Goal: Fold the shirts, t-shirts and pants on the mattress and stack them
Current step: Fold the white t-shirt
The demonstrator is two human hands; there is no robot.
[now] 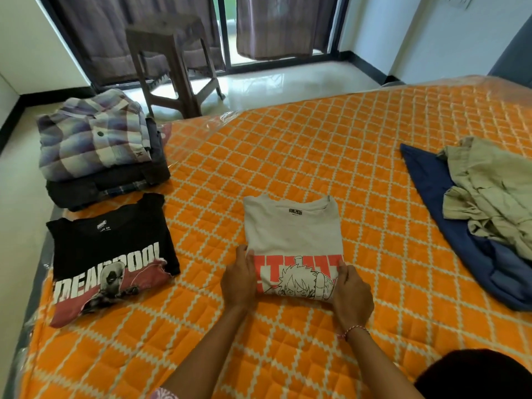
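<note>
both arms extended, left hand (238,279) and right hand (351,295) gripping

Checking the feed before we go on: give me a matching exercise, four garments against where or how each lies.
1. plaid shirt
2. black Deadpool t-shirt
3. grey t-shirt
4. khaki garment

A. unfolded, on the navy garment
B. on top of the far-left stack
C. between both hands, left hand, right hand
D. folded, nearer than the stack

Pairs: 1-B, 2-D, 3-C, 4-A
</note>
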